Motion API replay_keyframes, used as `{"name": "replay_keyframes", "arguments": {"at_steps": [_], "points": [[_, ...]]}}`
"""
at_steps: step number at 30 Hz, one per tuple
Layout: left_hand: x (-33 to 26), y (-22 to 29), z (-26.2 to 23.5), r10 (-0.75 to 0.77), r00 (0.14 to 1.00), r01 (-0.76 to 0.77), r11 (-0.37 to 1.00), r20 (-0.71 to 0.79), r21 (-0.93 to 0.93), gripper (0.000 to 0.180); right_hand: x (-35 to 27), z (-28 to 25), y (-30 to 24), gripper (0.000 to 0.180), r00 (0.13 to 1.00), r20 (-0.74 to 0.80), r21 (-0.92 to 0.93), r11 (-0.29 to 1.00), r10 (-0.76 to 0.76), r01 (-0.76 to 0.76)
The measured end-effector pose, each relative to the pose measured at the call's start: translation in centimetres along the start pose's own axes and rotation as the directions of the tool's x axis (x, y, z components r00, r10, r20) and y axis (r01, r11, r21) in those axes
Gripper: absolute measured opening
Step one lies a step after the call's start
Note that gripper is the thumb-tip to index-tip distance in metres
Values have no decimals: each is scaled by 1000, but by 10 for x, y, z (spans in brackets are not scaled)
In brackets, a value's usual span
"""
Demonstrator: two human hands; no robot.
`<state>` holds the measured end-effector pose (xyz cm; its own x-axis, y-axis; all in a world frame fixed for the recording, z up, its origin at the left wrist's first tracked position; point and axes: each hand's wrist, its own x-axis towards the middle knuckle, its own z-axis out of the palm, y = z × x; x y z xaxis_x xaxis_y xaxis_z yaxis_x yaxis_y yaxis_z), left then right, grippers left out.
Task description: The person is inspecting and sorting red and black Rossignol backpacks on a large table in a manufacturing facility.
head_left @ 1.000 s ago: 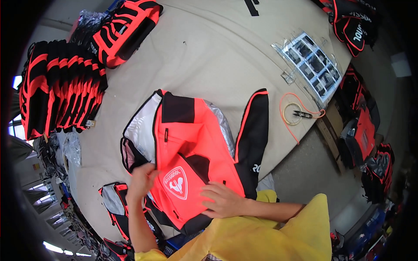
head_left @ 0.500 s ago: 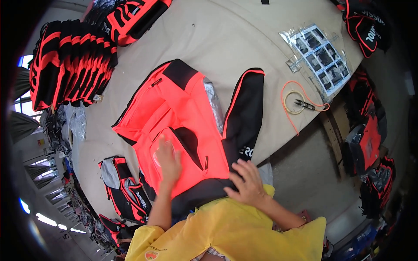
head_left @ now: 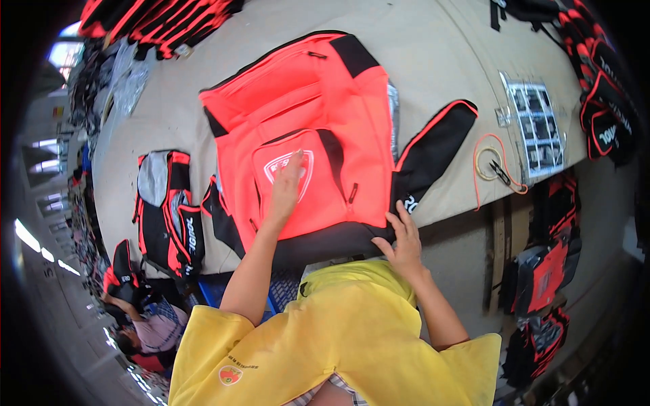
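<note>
A coral-red and black unfinished backpack point(head_left: 365, 145) lies flat in front of me, with a zipped front pocket point(head_left: 318, 215) that bears a white shield-shaped print. Over that print rests my left hand point(head_left: 287, 188), fingers stretched out and together, gripping nothing. My right hand point(head_left: 405, 249) touches the bag's lower right corner with spread fingers, beside a black side panel point(head_left: 437, 139) edged in coral. The panel sticks out to the right of the bag. Another black part shows at the bag's lower left.
Left of the bag lies a black, grey and coral bag piece point(head_left: 157, 216). At right are thread snips point(head_left: 500, 173), an orange cord point(head_left: 477, 186) and a taped-down picture sheet point(head_left: 538, 125). Stacked bag parts point(head_left: 162, 20) stand at the far left. A co-worker point(head_left: 159, 325) sits at lower left.
The view has shifted, so the table and bag appear in different places. My left hand now lies over the shield print; my right hand stays by the lower right corner.
</note>
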<state>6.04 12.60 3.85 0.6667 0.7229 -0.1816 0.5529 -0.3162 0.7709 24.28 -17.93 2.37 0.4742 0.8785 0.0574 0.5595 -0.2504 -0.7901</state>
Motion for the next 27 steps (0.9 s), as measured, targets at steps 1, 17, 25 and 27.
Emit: {"name": "replay_keyframes", "arguments": {"at_steps": [1,17,25,27], "points": [[-11,11,-16,-4,1000,3,1000,-29,-11,46,-2,-2,2,73,999,38,-14,1000,10,-10],[-179,-66,-45,-873,351,280,444,-339,-851,96,-56,20,-38,96,508,626,599,51,591,-799],[-228,-12,10,-688,718,133,283,-104,-950,54,-40,86,-94,74,498,720,621,-130,482,-773],[-247,2,27,-714,698,119,200,-61,-973,45,-37,67,-89,71,560,719,671,-201,412,-713]]}}
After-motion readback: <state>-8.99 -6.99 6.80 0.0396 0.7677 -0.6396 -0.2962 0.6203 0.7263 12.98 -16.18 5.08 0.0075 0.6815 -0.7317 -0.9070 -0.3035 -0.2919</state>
